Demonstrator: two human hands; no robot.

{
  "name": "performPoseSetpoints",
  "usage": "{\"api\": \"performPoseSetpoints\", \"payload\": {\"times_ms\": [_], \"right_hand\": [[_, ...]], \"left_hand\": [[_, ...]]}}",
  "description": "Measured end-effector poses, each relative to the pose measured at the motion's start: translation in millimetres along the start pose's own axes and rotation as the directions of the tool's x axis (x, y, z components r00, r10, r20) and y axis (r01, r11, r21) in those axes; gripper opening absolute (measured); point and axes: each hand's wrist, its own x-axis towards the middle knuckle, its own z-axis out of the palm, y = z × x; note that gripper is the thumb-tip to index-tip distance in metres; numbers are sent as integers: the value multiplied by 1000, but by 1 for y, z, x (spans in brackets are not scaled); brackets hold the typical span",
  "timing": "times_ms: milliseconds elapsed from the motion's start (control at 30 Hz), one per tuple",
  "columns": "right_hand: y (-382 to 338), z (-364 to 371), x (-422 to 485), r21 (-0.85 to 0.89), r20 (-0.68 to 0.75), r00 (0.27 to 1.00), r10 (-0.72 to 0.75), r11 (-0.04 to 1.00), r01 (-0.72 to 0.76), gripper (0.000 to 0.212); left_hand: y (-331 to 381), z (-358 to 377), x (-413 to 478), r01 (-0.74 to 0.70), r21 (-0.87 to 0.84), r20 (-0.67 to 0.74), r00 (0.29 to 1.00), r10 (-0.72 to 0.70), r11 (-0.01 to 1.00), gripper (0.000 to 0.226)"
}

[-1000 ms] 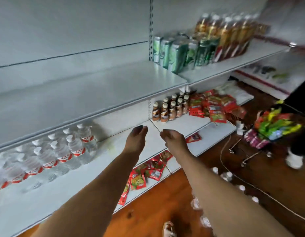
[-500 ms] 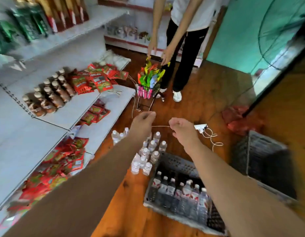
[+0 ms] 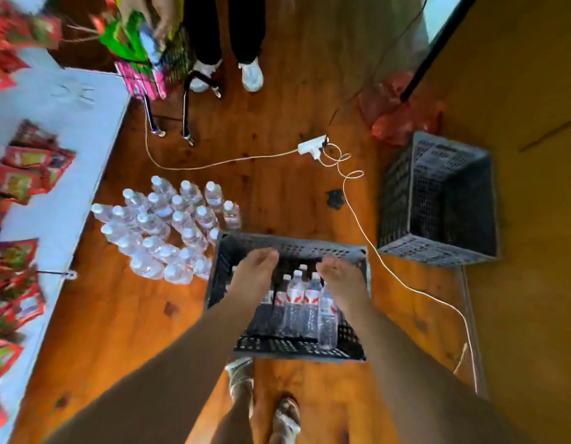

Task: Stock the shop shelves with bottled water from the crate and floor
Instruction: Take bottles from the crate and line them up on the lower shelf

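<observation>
A dark plastic crate (image 3: 310, 246) stands on the wooden floor right below me, with several red-labelled water bottles (image 3: 305, 302) upright inside. My left hand (image 3: 257, 272) and my right hand (image 3: 340, 277) hover over the crate, both empty with fingers loosely curled, palms facing each other just above the bottle caps. A cluster of several clear water bottles (image 3: 169, 225) stands on the floor to the crate's left. The white shelf (image 3: 60, 193) runs along the left edge.
A second dark crate (image 3: 438, 200) lies tipped on the right. A white power strip (image 3: 311, 145) and its cord (image 3: 390, 270) trail across the floor. Another person's legs and a small cart of snacks (image 3: 143, 59) stand at the top. Red snack packets (image 3: 24, 174) lie on the shelf.
My view has swung from the shelf down to the floor. Both hands have dropped from shelf height to just above the bottles in the crate.
</observation>
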Motion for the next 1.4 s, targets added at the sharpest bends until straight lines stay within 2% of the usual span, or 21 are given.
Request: {"api": "performPoseSetpoints", "payload": {"times_ms": [67, 200, 300, 400, 467, 633, 733, 800, 900, 1000, 1100, 1267, 1400], "right_hand": [[38, 15, 43, 74, -6, 995, 96, 993, -96, 30], [127, 55, 121, 19, 44, 972, 230, 973, -231, 35], [198, 85, 162, -24, 46, 936, 349, 937, -348, 38], [257, 105, 198, -116, 68, 912, 403, 912, -394, 39], [288, 115, 218, -164, 97, 913, 397, 911, -379, 41], [330, 142, 251, -38, 98, 884, 456, 890, -455, 39], [336, 159, 260, -70, -37, 892, 451, 889, -453, 30], [337, 166, 266, -104, -75, 890, 449, 884, -455, 29], [334, 174, 269, -98, -47, 879, 475, 873, -477, 31], [330, 177, 259, 48, -71, 858, 509, 861, -507, 31], [322, 183, 240, 60, -68, 884, 463, 886, -460, 31], [279, 171, 199, 73, -68, 923, 380, 924, -375, 40], [220, 149, 162, 102, -22, 959, 282, 955, -278, 36]], "left_hand": [[-28, 19, 44, 58, 29, 28, 998, -59, 998, 38], [-102, 54, 127, 214, 70, 36, 976, -216, 974, 37], [-162, 79, 171, 345, 34, 44, 937, -346, 938, 27], [-224, 105, 213, 431, 31, 20, 902, -431, 902, 26], [-260, 120, 235, 476, 48, -8, 880, -476, 878, 32], [-333, 147, 278, 465, 93, -30, 885, -464, 880, 34], [-356, 157, 293, 485, -3, 25, 874, -485, 874, 40], [-364, 164, 297, 507, -60, 70, 862, -503, 860, 44], [-369, 172, 302, 493, -38, 113, 867, -486, 869, 47], [-365, 166, 295, 474, -102, 112, 879, -464, 874, 41], [-360, 148, 274, 479, -211, 147, 877, -457, 852, 27], [-327, 117, 234, 399, -240, 109, 917, -384, 885, 6], [-274, 89, 202, 303, -302, 43, 952, -304, 904, 20]]}}
